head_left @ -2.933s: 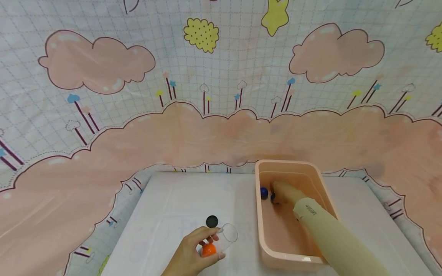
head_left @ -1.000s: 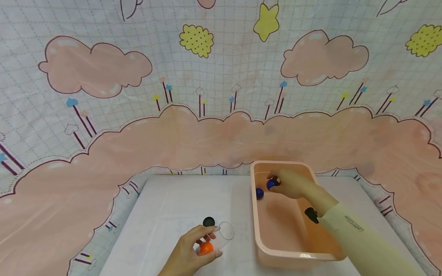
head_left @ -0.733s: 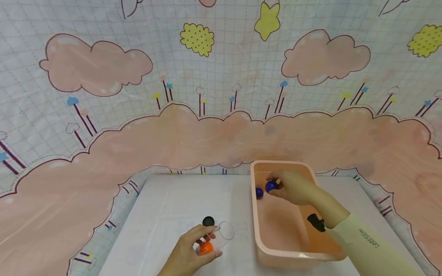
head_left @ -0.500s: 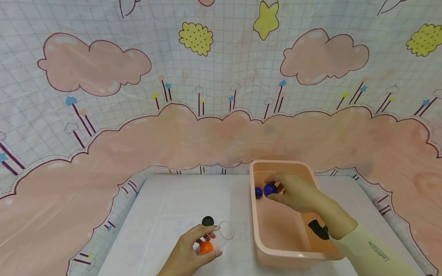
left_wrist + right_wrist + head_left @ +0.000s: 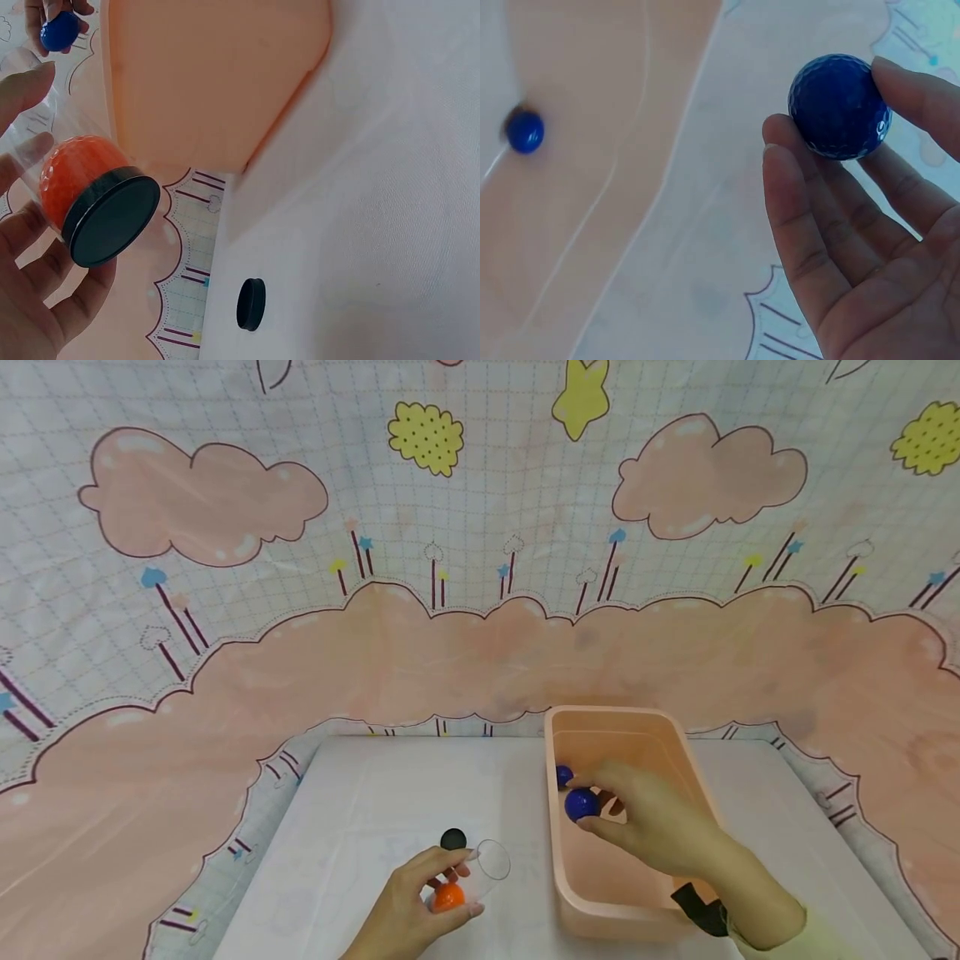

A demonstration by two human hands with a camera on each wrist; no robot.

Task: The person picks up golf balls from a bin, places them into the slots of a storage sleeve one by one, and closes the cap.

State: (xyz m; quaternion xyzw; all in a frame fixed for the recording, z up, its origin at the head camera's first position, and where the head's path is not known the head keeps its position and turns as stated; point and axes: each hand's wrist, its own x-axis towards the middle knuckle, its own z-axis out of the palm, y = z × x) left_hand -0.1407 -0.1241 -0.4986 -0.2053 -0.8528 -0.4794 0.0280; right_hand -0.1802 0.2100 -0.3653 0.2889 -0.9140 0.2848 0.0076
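Observation:
My left hand [image 5: 420, 902] grips a clear tube [image 5: 491, 870] tilted up to the right, with an orange golf ball [image 5: 81, 174] at its bottom end. A dark cap [image 5: 114, 217] covers that end; the other end is open. Between thumb and fingertips my right hand [image 5: 645, 818] pinches a dimpled blue golf ball [image 5: 840, 106], held over the left part of the peach bin [image 5: 611, 906]. A second blue ball [image 5: 525, 132] lies inside the bin against its left wall, partly hidden by the right hand in the head view.
On the white table [image 5: 360, 793], a loose dark cap [image 5: 453, 839] lies just beyond the left hand. The bin stands to the right of the tube. A patterned cloth [image 5: 465, 668] hangs behind the table. A black band [image 5: 701, 910] is on the right wrist.
From deep in the bin, my right hand has lifted the blue golf ball and drawn it nearer. My left hand stays in place with the tube.

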